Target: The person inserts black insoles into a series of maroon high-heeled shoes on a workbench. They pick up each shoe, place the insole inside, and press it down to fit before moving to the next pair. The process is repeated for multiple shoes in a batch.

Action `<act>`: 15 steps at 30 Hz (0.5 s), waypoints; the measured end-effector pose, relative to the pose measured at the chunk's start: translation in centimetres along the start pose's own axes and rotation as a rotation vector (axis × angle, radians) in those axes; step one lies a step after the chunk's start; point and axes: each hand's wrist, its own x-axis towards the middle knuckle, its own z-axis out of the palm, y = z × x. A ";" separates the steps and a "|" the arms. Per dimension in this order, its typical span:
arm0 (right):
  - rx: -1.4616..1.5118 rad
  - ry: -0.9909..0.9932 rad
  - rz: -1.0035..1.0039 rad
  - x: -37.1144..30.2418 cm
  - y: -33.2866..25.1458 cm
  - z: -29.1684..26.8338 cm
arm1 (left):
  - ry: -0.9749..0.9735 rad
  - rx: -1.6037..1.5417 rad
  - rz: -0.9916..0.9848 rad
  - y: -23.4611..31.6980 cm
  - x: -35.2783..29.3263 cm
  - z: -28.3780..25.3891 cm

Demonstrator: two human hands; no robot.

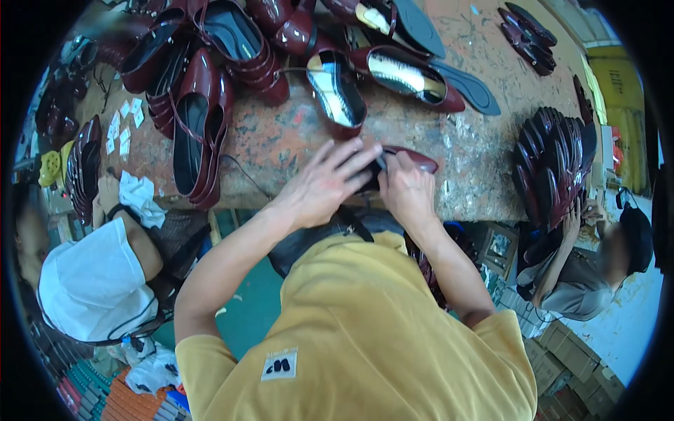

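cannot see much of the dark red shoe (424, 162), covered by left hand (326, 184) and right hand (409, 189). lose the upper shoes (270, 10) past the top edge and part of the white-shirted co-worker (98, 281) at the rim. cannot name the blurred patch (107, 24) upper left.

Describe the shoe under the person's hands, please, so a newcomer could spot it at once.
Find the near edge of the scuffed worktable, before the yellow shirt. There, the left hand and right hand are on a dark red shoe, its glossy end showing rightward. Unlike the shoes beyond, it lies mostly hidden under hands.
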 end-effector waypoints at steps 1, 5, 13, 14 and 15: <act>0.030 -0.038 -0.068 0.1 0.4 -0.3 | -0.034 -0.004 0.003 -0.4 0.1 -0.1; 0.204 -0.164 -0.265 -0.5 2.7 -2.4 | -0.169 0.027 0.099 -1.4 0.6 -1.6; 0.269 -0.030 -0.387 -1.1 7.6 -2.5 | -0.318 0.252 0.180 -1.3 1.1 -0.3; 0.241 0.026 -0.372 -0.9 7.7 -2.2 | -0.311 0.280 0.193 -1.2 1.7 0.0; 0.212 0.078 -0.349 -0.7 7.6 -2.1 | -0.305 0.303 0.209 -0.8 2.4 0.5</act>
